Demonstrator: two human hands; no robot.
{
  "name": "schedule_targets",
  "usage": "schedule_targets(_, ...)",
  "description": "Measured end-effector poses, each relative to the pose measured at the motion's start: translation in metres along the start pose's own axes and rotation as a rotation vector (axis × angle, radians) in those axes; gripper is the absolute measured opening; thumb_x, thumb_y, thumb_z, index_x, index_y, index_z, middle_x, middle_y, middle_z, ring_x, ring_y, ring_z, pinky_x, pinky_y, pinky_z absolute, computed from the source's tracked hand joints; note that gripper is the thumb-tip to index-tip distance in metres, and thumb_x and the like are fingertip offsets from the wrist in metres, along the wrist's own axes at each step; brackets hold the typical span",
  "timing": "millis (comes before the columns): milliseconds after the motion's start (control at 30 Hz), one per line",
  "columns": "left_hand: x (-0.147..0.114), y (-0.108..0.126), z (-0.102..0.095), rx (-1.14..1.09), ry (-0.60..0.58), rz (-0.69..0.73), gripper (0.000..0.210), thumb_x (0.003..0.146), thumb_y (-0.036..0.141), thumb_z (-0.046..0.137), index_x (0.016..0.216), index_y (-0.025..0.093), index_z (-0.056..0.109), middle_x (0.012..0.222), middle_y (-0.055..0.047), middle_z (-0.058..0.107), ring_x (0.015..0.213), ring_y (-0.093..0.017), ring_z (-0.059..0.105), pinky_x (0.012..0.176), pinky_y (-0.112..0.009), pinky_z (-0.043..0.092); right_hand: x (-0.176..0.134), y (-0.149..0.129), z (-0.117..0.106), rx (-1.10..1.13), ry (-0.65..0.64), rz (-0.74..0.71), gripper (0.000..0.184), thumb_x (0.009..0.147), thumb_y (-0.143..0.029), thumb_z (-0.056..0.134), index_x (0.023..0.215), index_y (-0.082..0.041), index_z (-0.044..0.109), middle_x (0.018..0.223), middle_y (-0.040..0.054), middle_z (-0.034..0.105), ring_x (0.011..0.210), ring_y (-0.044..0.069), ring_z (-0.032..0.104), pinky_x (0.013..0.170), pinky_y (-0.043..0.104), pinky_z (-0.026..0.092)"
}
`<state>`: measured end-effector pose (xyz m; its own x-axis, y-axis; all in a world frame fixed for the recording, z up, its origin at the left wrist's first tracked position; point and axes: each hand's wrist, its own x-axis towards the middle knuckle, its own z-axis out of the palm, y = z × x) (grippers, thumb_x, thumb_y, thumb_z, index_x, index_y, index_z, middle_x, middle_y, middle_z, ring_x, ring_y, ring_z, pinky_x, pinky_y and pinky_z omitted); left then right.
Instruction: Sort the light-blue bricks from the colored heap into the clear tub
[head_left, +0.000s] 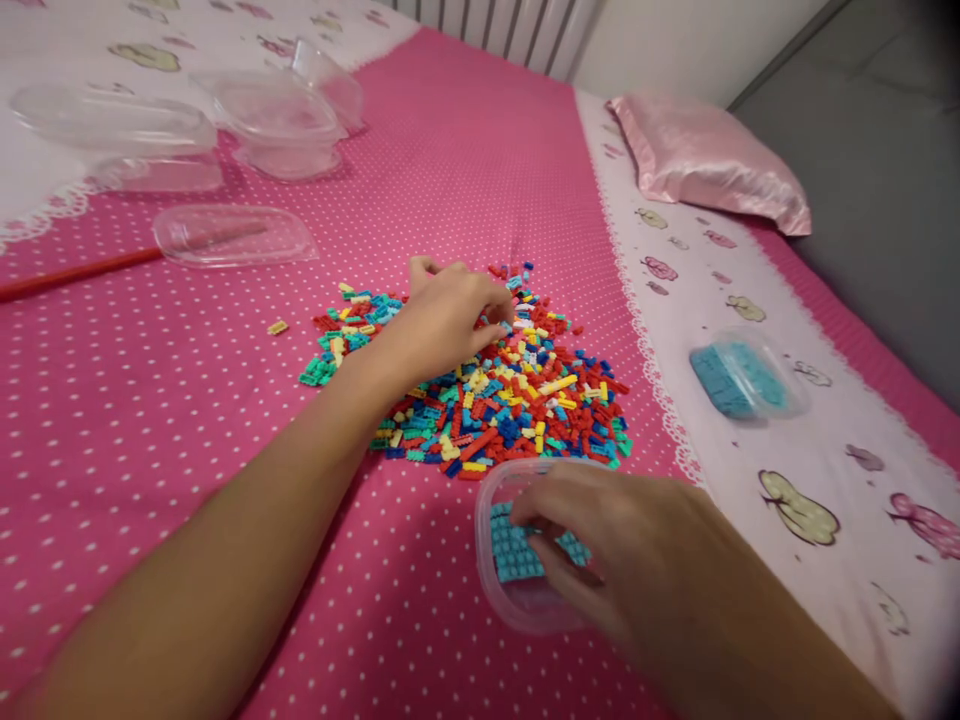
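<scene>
A loose heap of small toy building bricks [517,400] in red, blue, green, yellow and white lies on the pink dotted bedspread. My left hand [454,315] reaches over the heap's far part, fingers curled and thumb close to the index finger; anything between them is too small to make out. In front of the heap stands a clear plastic tub [487,590], holding light blue bricks [514,550] set in neat rows. My right hand [607,530] is bent over this tub, thumb and forefinger drawn together at the blue bricks. What they pinch is hidden.
Clear empty tubs [277,110] and a clear container [112,120] stand at the far left. A clear lid [240,240] lies with a red stick [90,268]. Another tub of blue bricks [750,375] is at right, below a pink pillow [712,165]. One yellow brick [278,327] lies apart.
</scene>
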<state>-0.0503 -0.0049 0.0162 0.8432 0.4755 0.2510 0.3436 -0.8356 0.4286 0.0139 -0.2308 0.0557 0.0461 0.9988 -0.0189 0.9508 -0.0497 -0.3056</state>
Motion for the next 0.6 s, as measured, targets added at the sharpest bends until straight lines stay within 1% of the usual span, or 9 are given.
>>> schedule_targets(67,0.0,0.0,0.0,0.0,-0.004,-0.002,0.01,0.087,0.021,0.068,0.095,0.022,0.075,0.1,-0.003,0.076,0.106,-0.026,0.063,0.106,-0.056,0.027,0.001,-0.004,0.007,-0.057,0.007,0.057,0.024,0.075,-0.005,0.066,0.083,-0.027,0.068,0.074,-0.005,0.072,0.062,0.018,0.066,0.053,0.031,0.032)
schedule_targets(100,0.0,0.0,0.0,0.001,-0.003,-0.002,0.01,0.088,0.021,0.067,0.094,0.022,0.075,0.099,-0.003,0.076,0.105,-0.026,0.064,0.106,-0.056,0.028,0.002,-0.006,0.009,-0.072,-0.019,0.094,0.024,0.073,-0.005,0.067,0.082,-0.027,0.068,0.072,-0.0051,0.071,0.062,0.019,0.066,0.053,0.031,0.03)
schedule_targets(167,0.0,0.0,0.001,0.006,-0.001,-0.002,0.011,0.088,0.021,0.066,0.093,0.021,0.075,0.097,-0.004,0.076,0.102,-0.025,0.064,0.104,-0.056,0.029,0.007,-0.01,0.01,-0.088,-0.129,0.179,0.023,0.074,-0.006,0.068,0.081,-0.028,0.068,0.072,-0.0047,0.07,0.064,0.02,0.067,0.055,0.032,0.028)
schedule_targets(233,0.0,0.0,0.001,0.008,-0.001,-0.004,0.011,0.088,0.021,0.065,0.093,0.021,0.075,0.097,-0.004,0.075,0.101,-0.025,0.064,0.104,-0.056,0.029,0.011,-0.013,0.008,-0.095,-0.241,0.238,0.021,0.079,-0.008,0.067,0.084,-0.029,0.07,0.079,-0.0034,0.074,0.07,0.021,0.069,0.057,0.033,0.028)
schedule_targets(267,0.0,0.0,0.001,0.006,-0.003,-0.007,0.01,0.088,0.022,0.066,0.093,0.021,0.074,0.097,-0.003,0.075,0.101,-0.025,0.064,0.104,-0.056,0.029,0.013,-0.014,0.006,-0.098,-0.268,0.254,0.021,0.082,-0.009,0.065,0.087,-0.029,0.071,0.083,-0.0028,0.075,0.073,0.022,0.07,0.058,0.033,0.028)
schedule_targets(333,0.0,0.0,0.001,-0.002,-0.008,-0.013,0.009,0.088,0.023,0.066,0.093,0.021,0.074,0.098,-0.003,0.075,0.101,-0.025,0.064,0.104,-0.056,0.028,0.014,-0.017,0.003,-0.105,-0.279,0.271,0.022,0.085,-0.009,0.063,0.088,-0.028,0.072,0.086,-0.0019,0.076,0.075,0.021,0.07,0.059,0.033,0.029)
schedule_targets(400,0.0,-0.001,0.001,-0.011,-0.006,-0.011,0.009,0.088,0.023,0.066,0.092,0.021,0.074,0.097,-0.003,0.075,0.101,-0.025,0.063,0.104,-0.056,0.028,0.014,-0.018,0.003,-0.117,-0.267,0.267,0.023,0.085,-0.008,0.061,0.088,-0.027,0.073,0.084,-0.0011,0.075,0.072,0.021,0.069,0.058,0.032,0.029)
schedule_targets(600,0.0,-0.004,0.003,-0.026,0.026,0.028,0.011,0.085,0.021,0.064,0.09,0.022,0.074,0.094,-0.002,0.075,0.098,-0.023,0.063,0.104,-0.054,0.027,0.014,-0.02,0.009,-0.138,-0.195,0.185,0.023,0.083,-0.005,0.057,0.085,-0.023,0.07,0.076,-0.0001,0.072,0.062,0.019,0.065,0.053,0.031,0.028)
